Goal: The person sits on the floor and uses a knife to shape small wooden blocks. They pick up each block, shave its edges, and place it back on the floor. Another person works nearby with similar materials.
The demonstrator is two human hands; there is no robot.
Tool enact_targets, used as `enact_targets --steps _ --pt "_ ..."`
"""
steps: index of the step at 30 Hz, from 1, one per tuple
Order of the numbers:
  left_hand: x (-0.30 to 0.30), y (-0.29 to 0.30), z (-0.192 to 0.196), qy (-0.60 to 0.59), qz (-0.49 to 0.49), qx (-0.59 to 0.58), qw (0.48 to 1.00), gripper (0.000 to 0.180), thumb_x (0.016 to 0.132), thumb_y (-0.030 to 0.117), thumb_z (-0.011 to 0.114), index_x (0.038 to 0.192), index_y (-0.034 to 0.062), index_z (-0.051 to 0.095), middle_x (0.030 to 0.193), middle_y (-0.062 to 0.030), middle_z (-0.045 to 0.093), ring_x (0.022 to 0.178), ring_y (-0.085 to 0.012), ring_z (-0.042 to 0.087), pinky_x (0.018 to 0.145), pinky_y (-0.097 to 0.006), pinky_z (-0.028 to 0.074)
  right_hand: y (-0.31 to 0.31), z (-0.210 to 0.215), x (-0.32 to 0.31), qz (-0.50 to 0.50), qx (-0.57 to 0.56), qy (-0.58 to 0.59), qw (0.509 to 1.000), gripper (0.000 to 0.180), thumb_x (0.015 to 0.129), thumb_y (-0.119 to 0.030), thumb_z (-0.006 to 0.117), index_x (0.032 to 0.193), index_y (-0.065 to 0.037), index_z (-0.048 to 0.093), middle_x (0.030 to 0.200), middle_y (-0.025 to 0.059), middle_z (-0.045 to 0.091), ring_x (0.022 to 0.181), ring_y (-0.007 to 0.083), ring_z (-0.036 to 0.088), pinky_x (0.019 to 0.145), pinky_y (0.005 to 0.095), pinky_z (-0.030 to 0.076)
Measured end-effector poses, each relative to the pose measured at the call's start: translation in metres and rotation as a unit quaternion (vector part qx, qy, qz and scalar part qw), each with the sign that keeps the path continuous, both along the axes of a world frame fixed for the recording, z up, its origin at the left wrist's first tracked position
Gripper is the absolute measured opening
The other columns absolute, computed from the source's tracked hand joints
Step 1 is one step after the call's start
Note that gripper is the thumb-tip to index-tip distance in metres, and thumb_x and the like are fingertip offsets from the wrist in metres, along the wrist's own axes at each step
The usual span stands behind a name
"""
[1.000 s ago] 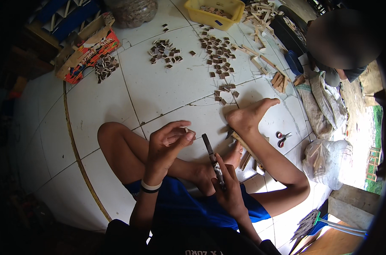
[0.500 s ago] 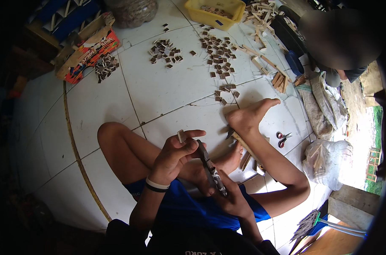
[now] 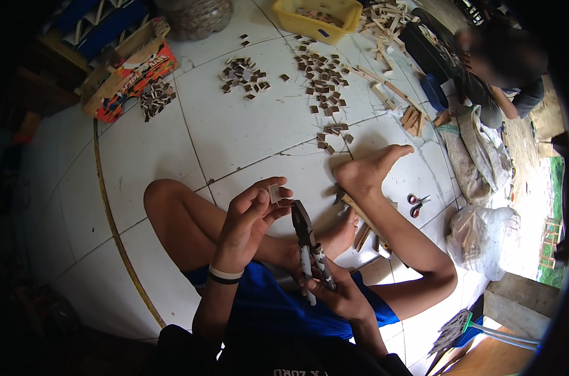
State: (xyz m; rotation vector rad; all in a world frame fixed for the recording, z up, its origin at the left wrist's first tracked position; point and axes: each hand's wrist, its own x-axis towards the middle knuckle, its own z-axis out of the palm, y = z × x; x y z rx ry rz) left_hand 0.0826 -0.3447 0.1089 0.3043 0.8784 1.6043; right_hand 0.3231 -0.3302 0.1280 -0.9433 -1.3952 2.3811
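From the head view, I have the left hand pinching a small pale square at ten o'clock from the pliers. The right hand is wrapped round their spread handles. I judge this as positioning; the next move calls for a steady pinch and aligned jaws.

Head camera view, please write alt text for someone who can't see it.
A left hand holds a small pale piece near pliers in the right hand, above a white tiled floor. Beyond lie scattered brown and white pieces and a yellow tub; scissors lie to the right.
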Motion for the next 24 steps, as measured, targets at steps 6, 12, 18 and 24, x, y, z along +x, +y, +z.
enact_targets --steps 6,12,18,24 --pt "-0.006 0.000 0.002 0.090 -0.003 -0.018 0.996 0.039 0.103 0.027 0.070 0.127 -0.0041 0.069 0.104 -0.0094 0.073 0.101 -0.0173 0.068 0.098 -0.035 0.053 0.002 0.005 0.002 0.001 -0.019 0.004 1.000 0.025 0.105 -0.010 0.064 0.128 -0.002 0.060 0.098 0.0005 0.063 0.089 0.0098 0.058 0.079 0.0278 0.048" --pt "-0.015 -0.002 0.009 0.154 -0.055 -0.047 0.985 0.039 0.102 0.026 0.070 0.127 -0.0047 0.069 0.099 -0.0072 0.072 0.095 -0.0175 0.067 0.094 -0.036 0.053 0.004 0.014 0.005 0.013 -0.010 -0.010 1.000 0.022 0.105 -0.009 0.063 0.125 -0.003 0.061 0.098 0.0002 0.062 0.089 0.0093 0.057 0.079 0.0271 0.047" --pt "-0.010 -0.002 0.004 0.117 -0.013 -0.055 0.992 0.037 0.102 0.025 0.071 0.124 -0.0047 0.070 0.103 -0.0092 0.073 0.099 -0.0169 0.068 0.095 -0.034 0.054 0.004 0.012 0.004 0.026 -0.005 -0.019 0.999 0.033 0.106 -0.009 0.061 0.138 -0.002 0.054 0.101 0.0016 0.062 0.094 0.0090 0.056 0.080 0.0267 0.046" --pt "-0.010 -0.001 0.000 0.128 0.053 -0.031 0.990 0.035 0.101 0.018 0.071 0.128 -0.0047 0.069 0.110 -0.0106 0.075 0.104 -0.0172 0.069 0.099 -0.034 0.055 0.004 0.008 0.003 0.004 0.005 -0.042 0.999 0.051 0.106 -0.009 0.059 0.154 0.000 0.040 0.122 0.0084 0.066 0.114 0.0142 0.060 0.099 0.0296 0.047"
